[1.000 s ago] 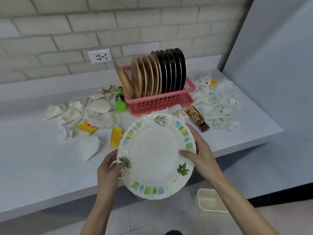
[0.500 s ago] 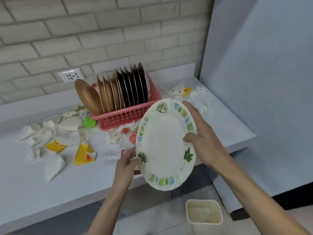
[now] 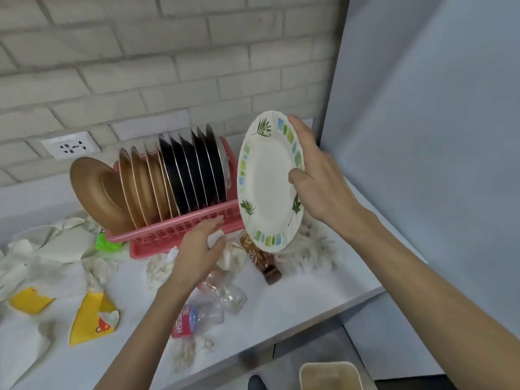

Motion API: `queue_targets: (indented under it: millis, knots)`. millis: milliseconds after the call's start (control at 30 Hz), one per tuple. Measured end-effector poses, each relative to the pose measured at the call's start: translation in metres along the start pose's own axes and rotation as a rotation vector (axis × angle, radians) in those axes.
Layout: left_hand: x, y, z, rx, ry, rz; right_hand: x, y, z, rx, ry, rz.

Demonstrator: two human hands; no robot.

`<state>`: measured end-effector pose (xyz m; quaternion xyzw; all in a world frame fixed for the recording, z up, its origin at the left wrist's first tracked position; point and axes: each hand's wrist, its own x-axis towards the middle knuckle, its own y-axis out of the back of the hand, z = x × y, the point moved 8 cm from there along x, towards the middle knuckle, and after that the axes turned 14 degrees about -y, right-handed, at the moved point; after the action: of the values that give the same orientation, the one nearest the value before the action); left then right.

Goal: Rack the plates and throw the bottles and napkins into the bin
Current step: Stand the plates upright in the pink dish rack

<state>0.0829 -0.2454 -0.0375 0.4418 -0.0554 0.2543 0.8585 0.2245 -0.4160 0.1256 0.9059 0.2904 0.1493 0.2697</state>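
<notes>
Control of the patterned plate (image 3: 267, 178) has passed to our right hand (image 3: 318, 178) alone, its fingers and thumb pinching the rim and holding the plate on edge just off the right end of the pink rack (image 3: 180, 232). Our left hand (image 3: 197, 249) has let go and hovers by the rack's front, fingers loosely spread, holding nothing. We judge the plate ready to slot in beside the black plates (image 3: 194, 173); bottles (image 3: 261, 257) and napkins (image 3: 306, 249) wait on the surface (image 3: 295, 299).

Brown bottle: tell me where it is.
Head view, centre-right: the brown bottle lies on the counter by the front right corner of the pink rack, beneath the patterned plate.
</notes>
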Motion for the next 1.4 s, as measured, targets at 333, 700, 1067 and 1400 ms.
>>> queue_targets:
  millis: [333, 700, 1067, 1400]
  knots:
    - [0.041, -0.014, -0.04, 0.281, -0.176, -0.153, 0.123, -0.05, -0.017, -0.147, 0.061, 0.054]
    - [0.041, -0.017, -0.054, 0.217, -0.218, -0.115, 0.183, -0.126, -0.005, -0.243, 0.097, -0.019]
    - [0.043, -0.015, -0.054, 0.181, -0.224, -0.116, 0.206, -0.168, 0.01, -0.289, 0.109, -0.012]
    - [0.043, -0.013, -0.053, 0.166, -0.211, -0.112, 0.213, -0.171, 0.012, -0.335, 0.092, 0.045]
